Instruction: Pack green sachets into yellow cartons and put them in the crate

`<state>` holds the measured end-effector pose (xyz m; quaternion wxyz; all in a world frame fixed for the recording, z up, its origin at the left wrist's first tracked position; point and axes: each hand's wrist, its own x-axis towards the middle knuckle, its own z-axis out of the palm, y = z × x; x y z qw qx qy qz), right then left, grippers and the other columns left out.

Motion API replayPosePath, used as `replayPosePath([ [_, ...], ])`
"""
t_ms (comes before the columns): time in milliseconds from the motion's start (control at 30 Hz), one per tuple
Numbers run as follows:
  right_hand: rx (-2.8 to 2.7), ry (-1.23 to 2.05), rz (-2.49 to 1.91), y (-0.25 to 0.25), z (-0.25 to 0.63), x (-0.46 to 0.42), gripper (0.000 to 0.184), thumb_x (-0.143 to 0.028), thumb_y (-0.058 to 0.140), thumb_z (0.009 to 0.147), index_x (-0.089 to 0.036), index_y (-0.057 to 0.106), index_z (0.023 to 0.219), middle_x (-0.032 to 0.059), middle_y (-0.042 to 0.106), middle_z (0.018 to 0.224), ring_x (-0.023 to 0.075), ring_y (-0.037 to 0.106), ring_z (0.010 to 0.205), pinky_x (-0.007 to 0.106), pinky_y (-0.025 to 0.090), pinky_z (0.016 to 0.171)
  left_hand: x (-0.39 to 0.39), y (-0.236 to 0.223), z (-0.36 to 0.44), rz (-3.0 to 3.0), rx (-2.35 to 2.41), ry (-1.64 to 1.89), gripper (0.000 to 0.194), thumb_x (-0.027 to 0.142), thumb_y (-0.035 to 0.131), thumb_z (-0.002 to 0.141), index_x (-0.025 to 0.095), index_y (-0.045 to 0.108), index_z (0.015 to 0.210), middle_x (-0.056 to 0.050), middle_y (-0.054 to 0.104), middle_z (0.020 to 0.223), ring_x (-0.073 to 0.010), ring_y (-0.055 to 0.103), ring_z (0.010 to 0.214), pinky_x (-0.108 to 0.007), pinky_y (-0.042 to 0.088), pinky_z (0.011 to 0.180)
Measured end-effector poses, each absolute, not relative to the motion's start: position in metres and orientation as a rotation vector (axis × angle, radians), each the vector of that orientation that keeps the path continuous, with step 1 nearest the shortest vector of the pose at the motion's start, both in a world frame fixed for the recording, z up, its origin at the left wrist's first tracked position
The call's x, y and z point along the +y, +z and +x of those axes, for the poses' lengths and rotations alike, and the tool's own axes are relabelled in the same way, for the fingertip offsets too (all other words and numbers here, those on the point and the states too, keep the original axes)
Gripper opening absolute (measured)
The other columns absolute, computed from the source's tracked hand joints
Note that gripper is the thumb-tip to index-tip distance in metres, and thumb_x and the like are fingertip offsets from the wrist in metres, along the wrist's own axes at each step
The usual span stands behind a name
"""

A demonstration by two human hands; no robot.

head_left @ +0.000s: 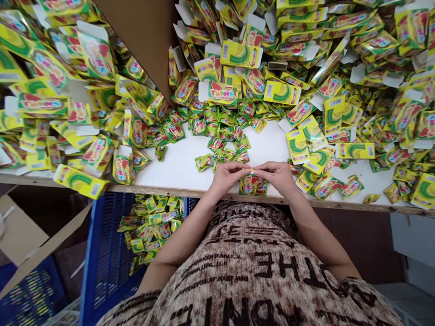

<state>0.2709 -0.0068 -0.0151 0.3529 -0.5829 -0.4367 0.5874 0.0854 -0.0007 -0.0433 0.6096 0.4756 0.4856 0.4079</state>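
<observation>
At the table's front edge, a small yellow-green candy box (253, 184) with red fruit print is held between both hands. My left hand (229, 177) pinches its top edge from the left, thumb and fingers together. From the right, my right hand (274, 176) pinches the same top edge, its fingertips almost meeting the left ones. A sliver of white shows between the fingertips; whether it is a flap I cannot tell. Just beyond the hands lie small green wrapped candies (218, 145). To the right of my right hand rests a yellow box (297, 146).
Heaps of printed candy boxes cover the white tabletop (174, 160) at left (99, 57), back and right. A brown cardboard panel (140, 25) stands among them at back left. Below the wooden edge, a blue crate (107, 244) holds filled boxes (153, 222). Open cardboard (16, 231) lies lower left.
</observation>
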Motion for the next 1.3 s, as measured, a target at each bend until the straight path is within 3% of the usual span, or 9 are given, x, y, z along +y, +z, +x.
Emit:
replayPosePath([
  [200,-1.249,1.544,-1.504,-0.014,0.277,-0.001,0.033,-0.046,0.081,0.064,-0.016,0.077,0.076,0.0021,0.068,0.057,0.0138,0.060,0.048,0.027,0.052,0.050,-0.002,-0.043,0.080,1.327,1.061,0.983,0.020,0.036,0.076,0.077,0.020,0.080,0.088,-0.008,0.077,0.091,-0.0181,0.070,0.083,-0.031,0.056,0.080],
  [467,-1.587,1.141,-1.412,-0.022,0.279,-0.020,0.024,-0.034,0.080,0.073,-0.020,0.077,0.091,0.0048,0.074,0.081,0.0156,0.063,0.065,0.030,0.052,0.064,-0.009,-0.044,0.079,1.490,1.005,1.060,0.018,0.031,0.069,0.085,0.021,0.078,0.098,-0.008,0.076,0.095,-0.0170,0.070,0.087,-0.030,0.056,0.080],
  [667,-1.710,0.867,-1.289,-0.030,0.274,-0.035,0.014,-0.027,0.069,0.085,-0.025,0.074,0.098,0.0060,0.072,0.097,0.0196,0.067,0.093,0.036,0.055,0.083,-0.012,-0.049,0.073,1.668,0.898,1.050,0.023,0.032,0.070,0.084,0.020,0.075,0.103,-0.010,0.075,0.101,-0.0201,0.070,0.097,-0.036,0.057,0.088],
  [833,-1.741,0.742,-1.299,-0.034,0.276,-0.047,0.016,-0.026,0.062,0.090,-0.026,0.072,0.102,0.0070,0.067,0.102,0.0192,0.065,0.097,0.037,0.054,0.087,-0.019,-0.056,0.075,1.752,0.956,0.965,0.029,0.030,0.069,0.085,0.019,0.069,0.113,-0.010,0.073,0.103,-0.0191,0.068,0.096,-0.032,0.055,0.084],
  [1000,-1.805,0.862,-1.418,-0.037,0.289,0.020,0.020,-0.032,0.059,0.091,-0.021,0.071,0.079,0.0054,0.069,0.085,0.0196,0.065,0.082,0.035,0.053,0.080,-0.018,-0.055,0.087,1.753,0.913,0.953,0.029,0.026,0.064,0.089,0.022,0.069,0.117,-0.008,0.071,0.100,-0.0174,0.065,0.092,-0.031,0.052,0.083],
  [1100,-1.818,0.534,-1.727,-0.051,0.282,0.091,0.020,-0.032,0.064,0.087,-0.016,0.070,0.096,0.0118,0.066,0.101,0.0259,0.060,0.098,0.042,0.047,0.091,-0.014,-0.043,0.081,1.503,1.063,1.055,0.026,0.030,0.069,0.085,0.022,0.072,0.109,-0.007,0.071,0.096,-0.0167,0.065,0.086,-0.030,0.052,0.079],
  [1167,-1.934,0.417,-1.796,-0.061,0.272,0.126,0.032,-0.033,0.070,0.082,-0.015,0.067,0.108,0.0160,0.061,0.115,0.0315,0.051,0.113,0.048,0.041,0.099,-0.016,-0.029,0.056,1.245,1.149,1.071,0.028,0.034,0.071,0.082,0.023,0.072,0.108,-0.006,0.072,0.098,-0.0161,0.067,0.081,-0.028,0.053,0.074],
  [1300,-2.018,0.417,-1.845,-0.075,0.267,0.145,0.020,-0.026,0.072,0.079,-0.016,0.067,0.096,0.0135,0.062,0.105,0.0307,0.050,0.108,0.047,0.040,0.097,-0.045,-0.007,-0.041,1.079,1.180,0.608,0.032,0.039,0.080,0.070,0.019,0.075,0.095,-0.007,0.074,0.089,-0.0177,0.067,0.072,-0.026,0.053,0.065],
])
